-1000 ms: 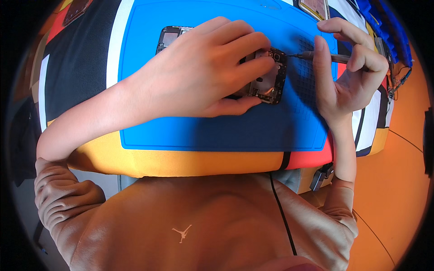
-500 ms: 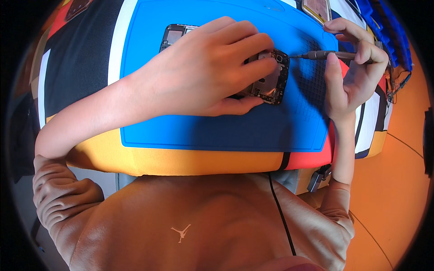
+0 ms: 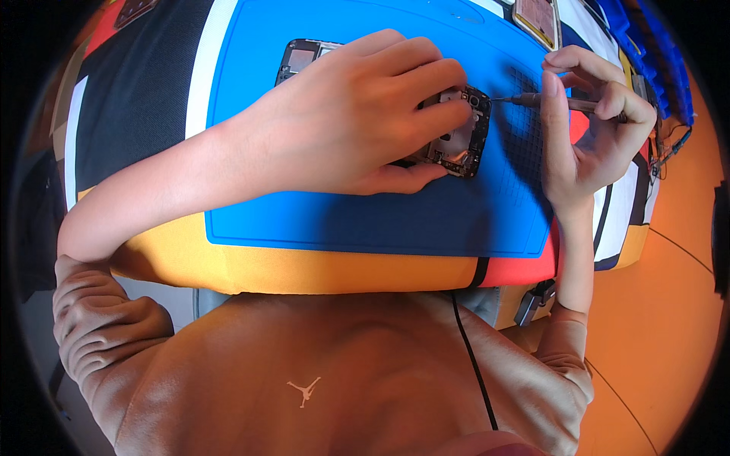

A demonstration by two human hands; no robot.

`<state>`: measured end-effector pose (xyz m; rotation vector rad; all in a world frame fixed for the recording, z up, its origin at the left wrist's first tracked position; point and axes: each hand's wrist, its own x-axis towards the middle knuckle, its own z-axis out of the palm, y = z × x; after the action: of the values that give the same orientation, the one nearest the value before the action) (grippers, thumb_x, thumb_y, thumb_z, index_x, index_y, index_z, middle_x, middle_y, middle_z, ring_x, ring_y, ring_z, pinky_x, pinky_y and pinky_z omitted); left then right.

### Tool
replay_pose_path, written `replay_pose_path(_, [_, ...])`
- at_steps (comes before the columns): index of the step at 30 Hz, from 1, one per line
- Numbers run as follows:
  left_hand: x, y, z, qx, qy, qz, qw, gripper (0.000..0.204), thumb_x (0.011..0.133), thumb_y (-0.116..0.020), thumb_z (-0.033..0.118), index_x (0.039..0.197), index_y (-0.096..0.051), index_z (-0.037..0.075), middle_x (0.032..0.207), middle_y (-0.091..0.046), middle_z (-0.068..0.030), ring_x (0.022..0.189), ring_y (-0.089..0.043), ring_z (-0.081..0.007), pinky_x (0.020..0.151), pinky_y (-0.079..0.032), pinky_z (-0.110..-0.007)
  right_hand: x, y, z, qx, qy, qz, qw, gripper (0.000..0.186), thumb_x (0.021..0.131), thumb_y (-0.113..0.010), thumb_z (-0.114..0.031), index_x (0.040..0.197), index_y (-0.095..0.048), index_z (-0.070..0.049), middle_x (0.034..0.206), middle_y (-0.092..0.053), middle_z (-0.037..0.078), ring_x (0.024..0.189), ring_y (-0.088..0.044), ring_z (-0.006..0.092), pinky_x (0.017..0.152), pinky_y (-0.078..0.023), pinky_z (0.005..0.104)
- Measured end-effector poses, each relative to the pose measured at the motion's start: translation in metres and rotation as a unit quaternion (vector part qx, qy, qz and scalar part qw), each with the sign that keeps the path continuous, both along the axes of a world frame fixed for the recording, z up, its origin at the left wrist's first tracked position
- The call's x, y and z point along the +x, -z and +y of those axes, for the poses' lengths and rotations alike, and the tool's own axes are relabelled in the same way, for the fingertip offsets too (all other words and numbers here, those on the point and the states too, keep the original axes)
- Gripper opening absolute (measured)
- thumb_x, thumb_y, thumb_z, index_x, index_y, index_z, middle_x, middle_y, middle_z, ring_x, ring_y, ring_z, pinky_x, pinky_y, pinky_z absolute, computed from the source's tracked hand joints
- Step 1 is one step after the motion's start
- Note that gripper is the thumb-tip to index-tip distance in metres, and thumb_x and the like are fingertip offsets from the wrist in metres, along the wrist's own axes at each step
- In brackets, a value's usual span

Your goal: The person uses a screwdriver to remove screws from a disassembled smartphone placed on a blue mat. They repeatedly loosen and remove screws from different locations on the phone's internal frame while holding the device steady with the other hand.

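On the mat (image 3: 342, 224), upper centre, the phone (image 3: 458, 143) lies beneath the left hand (image 3: 365, 114). At upper right, the screwdriver (image 3: 528, 99) sits in the right hand (image 3: 597, 158).

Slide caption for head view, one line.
Left hand grips an opened phone on a blue mat; right hand holds a slim pointed tool, tip near the phone's edge.
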<state>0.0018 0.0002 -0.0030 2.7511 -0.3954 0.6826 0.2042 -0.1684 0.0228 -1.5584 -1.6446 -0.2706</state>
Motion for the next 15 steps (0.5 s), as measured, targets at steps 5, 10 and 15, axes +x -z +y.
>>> replay_pose_path(5, [-0.0009, -0.0009, 0.0005, 0.000, 0.004, 0.010, 1.000, 0.056, 0.072, -0.085, 0.028, 0.122, -0.068, 0.011, 0.128, -0.063, -0.0063, 0.113, -0.059, -0.0268, 0.098, -0.052, -0.037, 0.0020, -0.0049, 0.0037, -0.016, -0.054, -0.005, 0.998, 0.034, 0.094, -0.061, 0.007, 0.107, -0.033, -0.008, 0.116, -0.065, 0.029, 0.100, -0.070, 0.0272, 0.081, -0.056, 0.0311])
replay_pose_path(10, [-0.0006, -0.0010, 0.0003, -0.001, 0.002, 0.010, 1.000, 0.056, 0.072, -0.085, 0.028, 0.122, -0.068, 0.011, 0.127, -0.063, -0.0060, 0.114, -0.059, -0.0266, 0.098, -0.051, -0.037, -0.0014, -0.0009, -0.0003, -0.018, 0.032, 0.010, 0.999, 0.034, 0.094, -0.059, 0.008, 0.109, -0.034, -0.007, 0.116, -0.064, 0.030, 0.095, -0.070, 0.0248, 0.079, -0.056, 0.0293])
replay_pose_path(15, [-0.0007, -0.0010, 0.0000, 0.012, -0.004, 0.013, 1.000, 0.055, 0.072, -0.085, 0.028, 0.122, -0.068, 0.011, 0.128, -0.062, -0.0060, 0.114, -0.058, -0.0266, 0.099, -0.051, -0.038, 0.0058, -0.0024, -0.0009, -0.027, -0.052, 0.041, 0.997, 0.034, 0.094, -0.060, 0.009, 0.108, -0.034, -0.008, 0.114, -0.066, 0.029, 0.085, -0.068, 0.0192, 0.078, -0.056, 0.0273])
